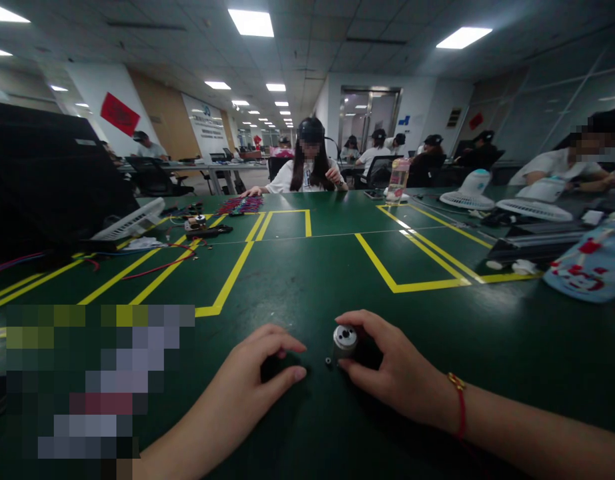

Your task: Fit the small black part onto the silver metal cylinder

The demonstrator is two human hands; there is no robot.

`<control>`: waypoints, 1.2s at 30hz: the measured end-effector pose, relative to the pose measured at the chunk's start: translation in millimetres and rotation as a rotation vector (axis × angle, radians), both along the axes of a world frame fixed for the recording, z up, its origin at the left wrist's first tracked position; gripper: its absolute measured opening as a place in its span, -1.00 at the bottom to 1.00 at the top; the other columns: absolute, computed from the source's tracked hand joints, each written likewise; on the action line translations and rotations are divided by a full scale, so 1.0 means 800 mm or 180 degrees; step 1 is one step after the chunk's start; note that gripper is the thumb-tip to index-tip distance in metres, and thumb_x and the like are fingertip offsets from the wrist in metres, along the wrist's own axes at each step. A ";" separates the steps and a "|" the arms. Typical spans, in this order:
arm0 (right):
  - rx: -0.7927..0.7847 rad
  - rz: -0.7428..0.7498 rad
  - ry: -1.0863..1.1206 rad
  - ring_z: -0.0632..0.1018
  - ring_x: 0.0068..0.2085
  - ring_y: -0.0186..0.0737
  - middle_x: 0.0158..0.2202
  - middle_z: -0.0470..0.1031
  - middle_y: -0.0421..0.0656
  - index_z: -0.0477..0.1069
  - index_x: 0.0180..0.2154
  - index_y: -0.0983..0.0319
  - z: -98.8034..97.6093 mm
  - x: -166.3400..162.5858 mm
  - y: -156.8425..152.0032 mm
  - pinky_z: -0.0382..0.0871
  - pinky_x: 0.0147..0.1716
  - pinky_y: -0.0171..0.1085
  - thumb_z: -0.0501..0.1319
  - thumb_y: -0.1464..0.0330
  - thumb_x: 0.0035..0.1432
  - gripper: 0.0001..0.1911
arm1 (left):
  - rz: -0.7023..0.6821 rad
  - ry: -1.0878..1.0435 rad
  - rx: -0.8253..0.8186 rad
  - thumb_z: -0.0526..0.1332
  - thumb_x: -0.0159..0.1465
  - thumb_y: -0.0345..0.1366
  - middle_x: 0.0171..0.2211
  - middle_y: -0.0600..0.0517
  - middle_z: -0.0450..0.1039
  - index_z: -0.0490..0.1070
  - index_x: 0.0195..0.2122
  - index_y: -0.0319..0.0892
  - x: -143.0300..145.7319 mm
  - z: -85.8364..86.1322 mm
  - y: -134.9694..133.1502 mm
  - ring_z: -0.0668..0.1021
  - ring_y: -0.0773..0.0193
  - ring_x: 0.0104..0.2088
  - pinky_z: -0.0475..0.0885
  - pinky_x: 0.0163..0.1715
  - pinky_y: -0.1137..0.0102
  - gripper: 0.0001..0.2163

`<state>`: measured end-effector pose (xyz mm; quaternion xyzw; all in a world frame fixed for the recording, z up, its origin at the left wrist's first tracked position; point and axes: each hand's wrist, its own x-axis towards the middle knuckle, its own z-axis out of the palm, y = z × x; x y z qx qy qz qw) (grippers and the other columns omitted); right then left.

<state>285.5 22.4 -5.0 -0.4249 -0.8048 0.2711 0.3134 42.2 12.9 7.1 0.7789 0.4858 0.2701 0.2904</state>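
A small silver cylindrical motor (345, 341) stands upright on the green table (297, 287), its holed end facing up. My right hand (387, 363) has its thumb and forefinger around the motor from the right. Just left of the motor's base lies a tiny metal ring-like part (328, 361). My left hand (267, 367) is held to the left of that part, with thumb and fingers apart and nothing between them.
Yellow tape lines (427, 287) mark the table. Left are a dark monitor (47, 180), a white fan (130, 219) and wires (160, 272). A person (310, 160) sits opposite beside a bundle of coloured wires (240, 205). Right are a bottle (397, 181), more fans (467, 192) and a blue patterned bag (590, 260).
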 end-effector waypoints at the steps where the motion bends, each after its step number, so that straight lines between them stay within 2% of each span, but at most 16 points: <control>1: 0.0010 0.0006 -0.0005 0.41 -0.08 -0.36 -0.03 0.35 -0.19 0.22 0.06 0.11 0.000 0.000 0.000 0.34 -0.04 -0.29 0.22 0.34 0.07 -0.51 | -0.0018 0.0012 0.0015 0.25 0.23 -0.39 -0.21 0.05 0.46 0.49 -0.19 -0.05 -0.004 -0.001 -0.001 0.51 0.19 -0.21 0.43 -0.19 0.31 -0.85; 6: -0.0051 0.0068 0.0047 0.42 -0.11 -0.34 -0.07 0.37 -0.15 0.27 0.03 0.15 0.003 -0.001 -0.001 0.35 -0.07 -0.29 0.21 0.36 0.08 -0.56 | -0.0052 -0.0028 0.0103 0.19 0.26 -0.41 -0.20 0.04 0.46 0.48 -0.19 -0.05 -0.011 -0.008 -0.005 0.51 0.19 -0.16 0.42 -0.12 0.29 -0.85; 8: -0.0305 0.0041 0.0233 0.43 -0.11 -0.33 -0.07 0.38 -0.14 0.28 0.02 0.16 0.004 -0.001 -0.001 0.36 -0.07 -0.27 0.23 0.33 0.07 -0.56 | -0.0060 -0.0042 0.0102 0.17 0.27 -0.41 -0.21 0.04 0.46 0.48 -0.20 -0.05 -0.011 -0.008 -0.006 0.52 0.19 -0.16 0.42 -0.13 0.29 -0.85; 10: -0.0901 -0.0008 0.0746 0.45 -0.11 -0.32 -0.07 0.38 -0.12 0.24 0.04 0.17 0.007 -0.003 0.002 0.39 -0.08 -0.26 0.27 0.27 0.06 -0.50 | -0.0045 -0.0056 0.0103 0.17 0.27 -0.42 -0.21 0.04 0.46 0.47 -0.21 -0.06 -0.010 -0.008 -0.007 0.52 0.19 -0.17 0.42 -0.14 0.30 -0.85; 12: -0.1768 -0.0040 0.1528 0.47 -0.14 -0.32 -0.09 0.39 -0.12 0.18 0.05 0.19 0.010 -0.006 0.006 0.43 -0.13 -0.28 0.28 0.22 0.06 -0.45 | -0.0035 -0.0064 0.0101 0.16 0.28 -0.41 -0.21 0.04 0.46 0.47 -0.22 -0.06 -0.010 -0.007 -0.008 0.52 0.19 -0.16 0.42 -0.14 0.30 -0.86; 14: -0.2648 -0.0052 0.2227 0.49 -0.19 -0.35 -0.12 0.39 -0.11 0.18 0.01 0.22 0.013 -0.007 0.012 0.44 -0.20 -0.31 0.24 0.19 0.09 -0.50 | -0.0052 -0.0065 0.0092 0.15 0.28 -0.41 -0.21 0.04 0.46 0.47 -0.22 -0.06 -0.010 -0.007 -0.008 0.52 0.20 -0.17 0.42 -0.14 0.30 -0.86; 16: -0.3345 -0.0086 0.2614 0.49 -0.25 -0.39 -0.16 0.40 -0.09 0.23 -0.07 0.26 0.015 -0.005 0.019 0.44 -0.24 -0.35 0.19 0.16 0.14 -0.60 | -0.0063 -0.0070 0.0083 0.14 0.29 -0.41 -0.21 0.04 0.45 0.47 -0.22 -0.05 -0.011 -0.008 -0.009 0.52 0.20 -0.16 0.42 -0.14 0.30 -0.85; 18: -0.3719 -0.0120 0.2738 0.49 -0.29 -0.41 -0.18 0.41 -0.08 0.27 -0.16 0.29 0.015 -0.002 0.024 0.44 -0.25 -0.37 0.17 0.14 0.16 -0.64 | -0.0067 -0.0088 0.0078 0.14 0.29 -0.40 -0.20 0.04 0.45 0.46 -0.21 -0.04 -0.012 -0.010 -0.009 0.52 0.19 -0.16 0.42 -0.14 0.29 -0.85; 20: -0.3834 -0.0118 0.2759 0.49 -0.31 -0.43 -0.20 0.41 -0.08 0.28 -0.18 0.29 0.013 0.001 0.027 0.45 -0.24 -0.38 0.16 0.13 0.16 -0.64 | -0.0069 -0.0094 0.0075 0.14 0.29 -0.40 -0.21 0.04 0.45 0.46 -0.21 -0.04 -0.012 -0.010 -0.009 0.52 0.19 -0.16 0.43 -0.14 0.29 -0.85; 25: -0.3622 -0.0054 0.2514 0.48 -0.30 -0.42 -0.18 0.41 -0.07 0.27 -0.16 0.29 0.013 0.000 0.024 0.45 -0.21 -0.35 0.14 0.11 0.18 -0.62 | -0.0166 -0.0047 0.0028 0.14 0.30 -0.41 -0.18 0.04 0.44 0.46 -0.19 -0.03 -0.012 -0.010 -0.011 0.51 0.19 -0.13 0.42 -0.11 0.29 -0.83; 27: -0.3341 -0.0090 0.2429 0.49 -0.25 -0.38 -0.14 0.41 -0.07 0.23 -0.07 0.26 0.019 0.004 0.023 0.46 -0.22 -0.32 0.18 0.14 0.15 -0.59 | -0.0294 0.0045 0.0020 0.14 0.29 -0.42 -0.13 0.04 0.42 0.47 -0.17 0.00 -0.011 -0.009 -0.013 0.50 0.18 -0.09 0.41 -0.06 0.28 -0.81; 29: -0.2645 -0.0230 0.2134 0.50 -0.16 -0.32 -0.08 0.40 -0.07 0.17 0.04 0.22 0.025 0.019 0.023 0.46 -0.18 -0.29 0.25 0.18 0.08 -0.46 | -0.0426 0.0262 0.0039 0.16 0.29 -0.42 -0.04 0.04 0.39 0.47 -0.11 0.07 -0.008 -0.005 -0.016 0.46 0.14 -0.01 0.38 0.00 0.23 -0.75; 31: -0.1629 -0.0595 0.1571 0.49 -0.10 -0.25 -0.05 0.39 -0.05 0.13 0.12 0.21 0.030 0.051 0.026 0.45 -0.14 -0.24 0.30 0.17 0.02 -0.33 | -0.0538 0.0561 0.0088 0.18 0.28 -0.40 0.06 0.04 0.35 0.44 -0.02 0.16 -0.005 -0.001 -0.019 0.40 0.08 0.07 0.34 0.04 0.15 -0.69; 33: -0.0742 -0.1189 0.0888 0.50 -0.14 -0.19 -0.10 0.41 -0.03 0.15 0.14 0.21 0.031 0.101 0.031 0.46 -0.20 -0.21 0.29 0.09 0.00 -0.28 | -0.0617 0.0829 0.0146 0.20 0.27 -0.38 0.12 0.04 0.31 0.40 0.05 0.23 -0.002 0.004 -0.021 0.37 0.02 0.10 0.32 0.05 0.07 -0.63; 36: 0.0008 -0.2149 -0.0116 0.50 -0.21 -0.14 -0.12 0.42 -0.01 0.20 0.15 0.15 0.025 0.196 0.032 0.43 -0.30 -0.17 0.21 -0.02 0.03 -0.29 | -0.0637 0.0961 0.0238 0.21 0.27 -0.35 0.16 0.03 0.29 0.36 0.10 0.23 0.001 0.007 -0.023 0.35 -0.03 0.10 0.31 0.05 0.02 -0.60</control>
